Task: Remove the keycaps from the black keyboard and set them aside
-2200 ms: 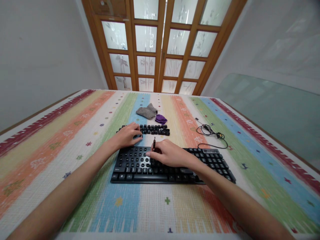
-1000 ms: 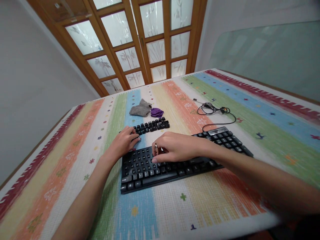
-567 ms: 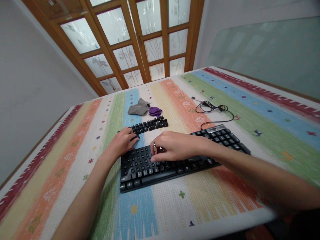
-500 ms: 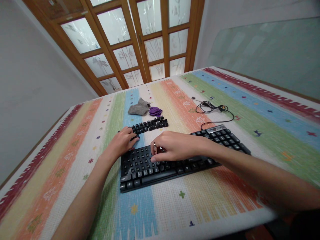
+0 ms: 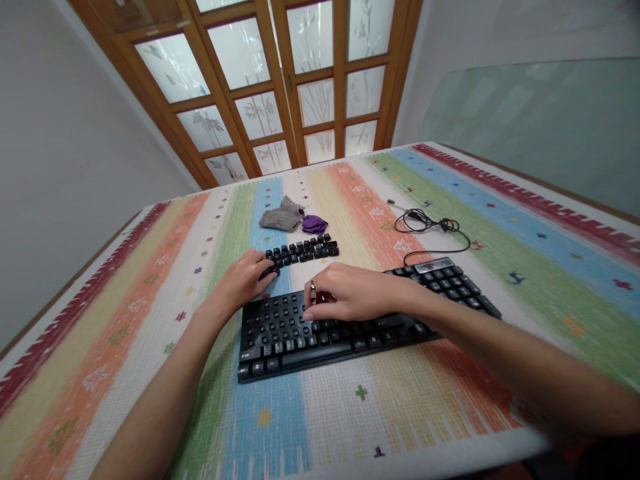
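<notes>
A black keyboard (image 5: 320,357) lies on the striped tablecloth. Many keycaps are off its upper left part, leaving rows of bare key posts. Over its middle is my right hand (image 5: 350,292), with a ring on one finger. Its thumb and fingers are bent together against the keys, and their tips' contact is partly hidden. Beyond the keyboard, loose black keycaps (image 5: 303,251) lie in rows. My left hand (image 5: 244,280) is at the left end of these rows, its fingers and thumb closed around a keycap (image 5: 270,270) there.
A grey cloth piece (image 5: 281,217) and a purple one (image 5: 315,224) lie behind the keycaps. The keyboard's coiled cable (image 5: 425,221) rests at the far right. Beyond the table (image 5: 190,373) stand wood-framed glass doors (image 5: 280,87), with a glass panel (image 5: 530,127) on the right.
The view has shifted slightly. My left hand stays by the loose keycaps with little movement, and my right hand remains over the middle of the keyboard.
</notes>
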`<state>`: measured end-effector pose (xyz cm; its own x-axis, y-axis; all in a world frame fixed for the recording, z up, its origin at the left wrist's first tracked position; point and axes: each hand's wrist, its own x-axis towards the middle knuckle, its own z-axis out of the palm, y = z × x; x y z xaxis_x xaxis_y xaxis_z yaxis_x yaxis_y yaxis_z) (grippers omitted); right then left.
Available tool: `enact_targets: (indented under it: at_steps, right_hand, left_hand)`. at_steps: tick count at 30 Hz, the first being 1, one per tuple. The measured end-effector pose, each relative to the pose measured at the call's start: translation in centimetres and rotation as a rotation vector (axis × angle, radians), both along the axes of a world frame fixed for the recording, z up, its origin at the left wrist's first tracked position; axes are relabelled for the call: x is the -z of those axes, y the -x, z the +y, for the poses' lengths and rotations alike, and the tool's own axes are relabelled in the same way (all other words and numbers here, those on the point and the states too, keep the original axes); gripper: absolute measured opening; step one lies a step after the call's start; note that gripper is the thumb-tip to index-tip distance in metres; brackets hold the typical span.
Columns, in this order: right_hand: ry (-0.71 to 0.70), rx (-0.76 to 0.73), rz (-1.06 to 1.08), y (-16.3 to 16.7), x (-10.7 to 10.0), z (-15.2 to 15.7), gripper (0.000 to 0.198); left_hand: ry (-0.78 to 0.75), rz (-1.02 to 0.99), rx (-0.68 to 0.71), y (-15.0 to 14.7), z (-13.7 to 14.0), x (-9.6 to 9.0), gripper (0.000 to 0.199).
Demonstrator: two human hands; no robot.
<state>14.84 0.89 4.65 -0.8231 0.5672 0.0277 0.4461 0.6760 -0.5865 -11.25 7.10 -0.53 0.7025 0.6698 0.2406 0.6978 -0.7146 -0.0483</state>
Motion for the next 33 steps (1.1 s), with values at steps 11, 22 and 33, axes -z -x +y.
enact_targets:
  at_steps: [11,22,33]
  right_hand:
    - [0.224,0.147,0.145,0.3,2.7,2.1,0.032]
    - [0.282,0.141,0.392,-1.6,0.2,2.3,0.031]
    - [0.254,0.130,0.418,-1.7,0.0,2.3,0.029]
  left_hand:
    - [0.424,-0.215,0.171,-3.1,-2.8,-2.3,0.026]
    - [0.894,-0.455,0.168,-3.8,-3.8,-3.8,0.034]
    - [0.950,-0.536,0.142,-4.5,-4.0,-2.8,0.027]
